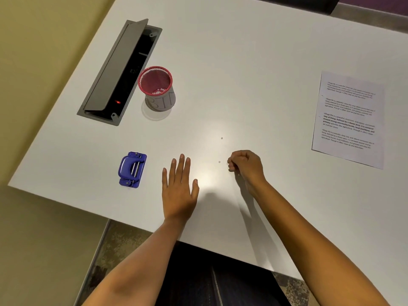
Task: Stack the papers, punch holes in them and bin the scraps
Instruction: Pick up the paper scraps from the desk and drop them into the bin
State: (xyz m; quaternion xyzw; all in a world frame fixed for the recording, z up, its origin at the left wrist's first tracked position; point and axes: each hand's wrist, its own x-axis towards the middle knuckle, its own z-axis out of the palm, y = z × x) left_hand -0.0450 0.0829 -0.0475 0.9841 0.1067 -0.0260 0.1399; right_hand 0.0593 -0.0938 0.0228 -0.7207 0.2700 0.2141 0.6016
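So the papers [348, 120] sit in a neat stack at the far right of the white tabletop [254, 51], well apart from everything else. The top sheet is white with four blocks of small black print, one of them bold, and has two tiny marks on its left margin.

The blue hole punch [132, 170] is near the left, lying flat just beside the left hand [180, 191]. That hand rests palm down on the tabletop, fingers straight and a bit spread, holding nothing.

The right hand [246, 166] is near the middle, fingers curled in with the tips bunched together. Can't tell if there's a scrap between them, it's too small to see. Two little round scraps [221, 138] lie loose on the tabletop just left of and beyond that hand.

The bin [156, 89] is a red mesh cup with a white "BIN" label, farther back on the left. It has white paper dots in the bottom and stands just beside a grey cable hatch [119, 71] with its lid up.
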